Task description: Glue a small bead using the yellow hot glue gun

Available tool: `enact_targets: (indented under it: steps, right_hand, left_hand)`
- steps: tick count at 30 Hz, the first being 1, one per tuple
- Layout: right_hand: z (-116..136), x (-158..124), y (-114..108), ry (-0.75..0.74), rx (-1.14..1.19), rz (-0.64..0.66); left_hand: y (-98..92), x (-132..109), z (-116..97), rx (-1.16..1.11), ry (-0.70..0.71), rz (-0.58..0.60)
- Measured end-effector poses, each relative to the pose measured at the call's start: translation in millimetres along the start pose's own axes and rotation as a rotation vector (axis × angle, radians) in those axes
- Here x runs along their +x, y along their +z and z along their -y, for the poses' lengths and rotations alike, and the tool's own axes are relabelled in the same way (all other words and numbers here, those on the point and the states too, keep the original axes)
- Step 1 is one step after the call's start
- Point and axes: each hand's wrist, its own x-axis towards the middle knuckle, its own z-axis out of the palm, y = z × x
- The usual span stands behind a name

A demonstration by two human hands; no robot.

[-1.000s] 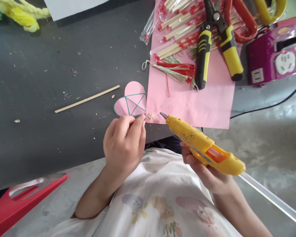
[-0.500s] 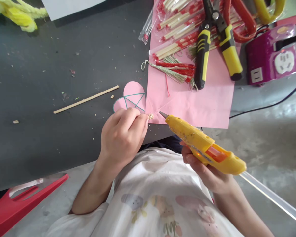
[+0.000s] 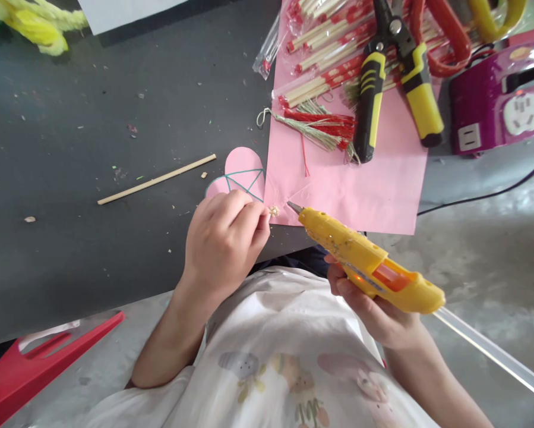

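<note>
Between its fingertips, my left hand point(image 3: 226, 244) pinches a small gold flower-shaped ornament point(image 3: 274, 211), held above the near edge of the pink sheet point(image 3: 382, 196). A pink paper heart point(image 3: 244, 163) with green lines lies just beyond that hand, partly covered by it. My right hand point(image 3: 371, 306) is wrapped around a yellow hot glue gun point(image 3: 351, 246) with a lit orange light. Its metal nozzle points left, a short gap away from the ornament. A clear glue stick point(image 3: 493, 351) sticks out of the gun's back end.
A thin wooden stick point(image 3: 157, 179) lies on the dark table point(image 3: 92, 249). On the pink sheet are tassels point(image 3: 315, 128), wrapped chopsticks point(image 3: 324, 77) and yellow-black pliers point(image 3: 420, 107). A purple power box point(image 3: 480, 101) stands at right, with a black cable point(image 3: 493, 193). A red chair point(image 3: 30, 368) is at lower left.
The view has shifted slightly, so the table items appear a little further right. My left hand has turned slightly with the ornament; the glue gun stays almost still.
</note>
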Motion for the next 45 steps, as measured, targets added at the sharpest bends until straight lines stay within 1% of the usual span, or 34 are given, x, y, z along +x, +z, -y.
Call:
enact_targets:
  steps: [6,14,23,28,34,37,42,45]
  right_hand:
    - [0.6,0.8,-0.4,-0.013,-0.004,-0.004]
    - [2.4,0.1,-0.3,-0.003,0.012,-0.013]
    - [1.6,0.5,-0.8,-0.004,-0.004,-0.014]
    - [0.1,0.8,0.2,-0.001,-0.006,-0.019]
    - [-0.8,1.3,0.4,-0.002,0.021,-0.017]
    - [0.1,2.5,1.0,0.007,0.049,-0.022]
    - [5.1,12.3,6.4,-0.046,0.096,-0.062]
    - [12.2,21.3,11.7,-0.049,0.151,-0.098]
  left_hand:
    - [1.0,-3.3,-10.7,-0.088,-0.131,-0.099]
    - [-2.0,-15.2,-18.9,-0.095,-0.186,-0.099]
    - [-2.4,-16.1,-21.2,-0.121,-0.228,-0.091]
    - [-2.1,-15.1,-22.0,-0.141,-0.248,-0.052]
    - [-4.7,-13.7,-20.6,-0.07,-0.211,0.017]
    - [-4.8,-11.5,-19.7,-0.061,-0.21,0.03]
    - [-6.7,-6.9,-21.0,-0.162,-0.339,-0.005]
    - [-8.7,-5.6,-22.5,-0.177,-0.361,0.012]
